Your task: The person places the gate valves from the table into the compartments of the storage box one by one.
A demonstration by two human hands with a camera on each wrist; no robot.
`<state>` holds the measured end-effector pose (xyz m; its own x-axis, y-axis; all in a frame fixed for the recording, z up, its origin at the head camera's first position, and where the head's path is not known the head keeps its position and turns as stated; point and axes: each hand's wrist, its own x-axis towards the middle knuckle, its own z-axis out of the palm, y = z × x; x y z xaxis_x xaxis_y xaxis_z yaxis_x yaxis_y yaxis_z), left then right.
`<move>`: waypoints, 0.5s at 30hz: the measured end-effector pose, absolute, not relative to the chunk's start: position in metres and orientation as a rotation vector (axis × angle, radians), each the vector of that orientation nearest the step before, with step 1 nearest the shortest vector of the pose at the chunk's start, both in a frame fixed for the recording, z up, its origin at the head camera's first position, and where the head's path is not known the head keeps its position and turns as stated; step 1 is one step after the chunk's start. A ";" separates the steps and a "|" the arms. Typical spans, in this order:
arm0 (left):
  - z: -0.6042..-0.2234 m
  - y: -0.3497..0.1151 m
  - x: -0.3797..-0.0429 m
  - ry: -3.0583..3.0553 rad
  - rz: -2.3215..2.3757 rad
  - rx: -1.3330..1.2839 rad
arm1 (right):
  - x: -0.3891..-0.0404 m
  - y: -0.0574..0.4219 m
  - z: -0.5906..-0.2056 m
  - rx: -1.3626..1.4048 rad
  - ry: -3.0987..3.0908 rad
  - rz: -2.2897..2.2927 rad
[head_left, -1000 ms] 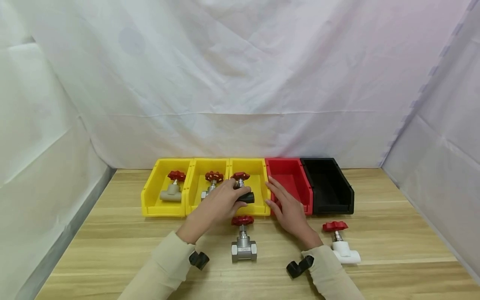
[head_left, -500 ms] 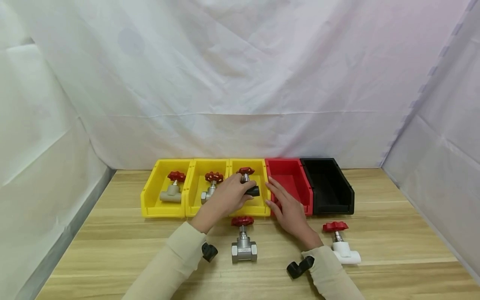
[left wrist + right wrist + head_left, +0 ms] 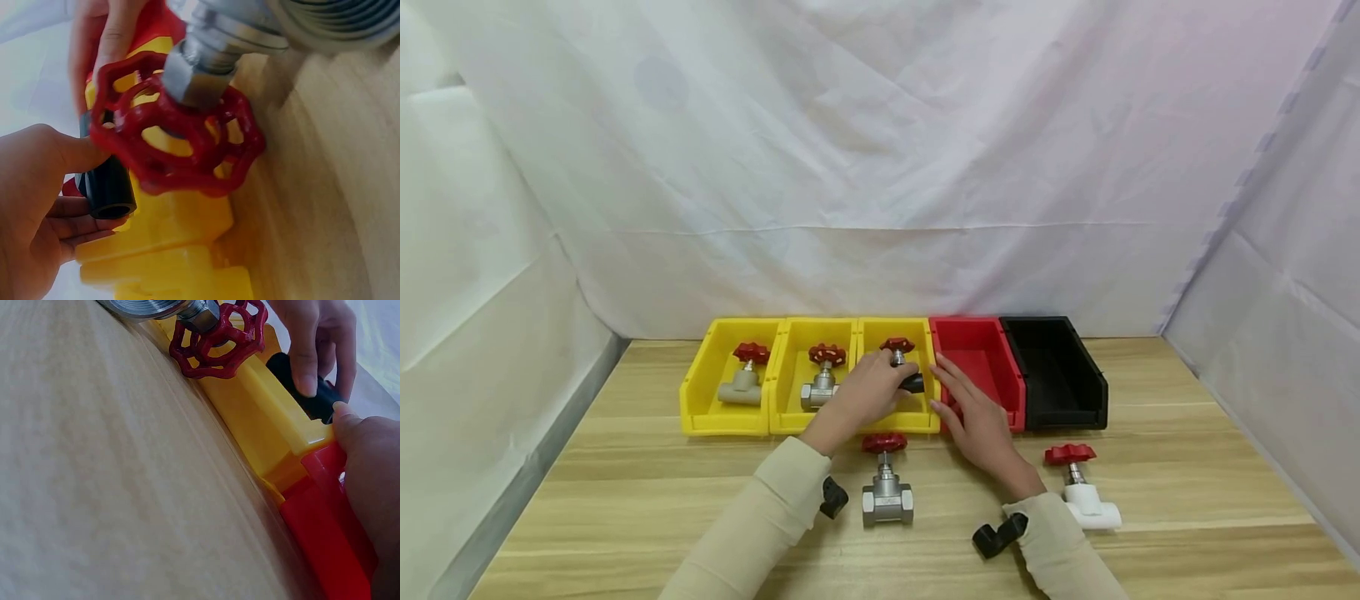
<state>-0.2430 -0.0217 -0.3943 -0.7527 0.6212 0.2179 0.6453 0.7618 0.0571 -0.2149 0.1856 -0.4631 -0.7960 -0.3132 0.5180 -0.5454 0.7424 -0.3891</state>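
Black valve (image 3: 913, 383) in grip (image 3: 872, 388) at yellow bin (image 3: 919, 423)

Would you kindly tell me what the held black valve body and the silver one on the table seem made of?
Black valve body: probably plastic, satin-finished, given its smooth, evenly dark surface.
Silver valve body: metal, possibly steel, judging by its grey sheen and threaded opening.

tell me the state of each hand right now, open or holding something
Left hand: closed, holding the black valve.
Right hand: open, at the edge where the yellow bin and red bin meet.
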 end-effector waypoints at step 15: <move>-0.406 -0.009 -0.246 -2.863 0.049 -0.959 | -0.214 0.184 -0.462 0.631 -2.535 0.753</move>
